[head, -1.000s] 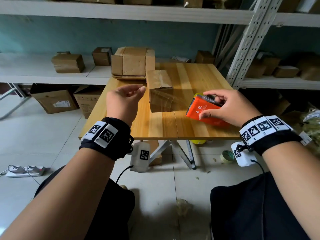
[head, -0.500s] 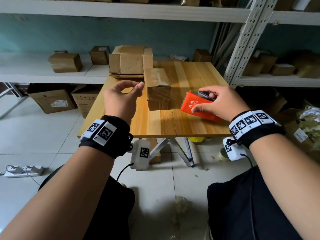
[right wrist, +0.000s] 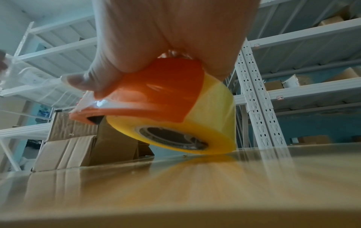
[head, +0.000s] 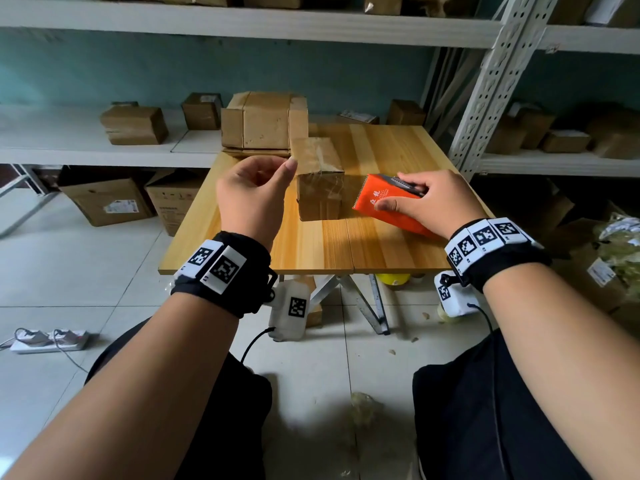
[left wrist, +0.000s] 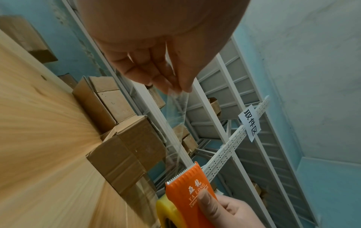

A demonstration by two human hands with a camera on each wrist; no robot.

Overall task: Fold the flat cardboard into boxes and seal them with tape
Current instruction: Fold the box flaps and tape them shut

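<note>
The small brown cardboard box [head: 320,178], already folded and glossy with clear tape across its top, stands near the middle of the pale wooden folding table [head: 391,143], between the two hands. A strip of clear tape [left wrist: 176,111] runs taut from the serrated edge of the orange plastic tape dispenser [head: 382,202] up to the left hand [head: 252,199], whose thumb and fingertips [left wrist: 166,80] pinch the free end above the box. The right hand [head: 434,202] is clamped round the dispenser and its yellow tape roll [right wrist: 197,123], which hovers just over the tabletop beside the box.

The step in hand looks like drawing out a length for another seal. To do it well, I would keep the strip flat and untwisted, lay it straight down on the box, then tear it cleanly against the teeth. A larger taped cardboard box [head: 265,124] sits behind on flattened cardboard.
</note>
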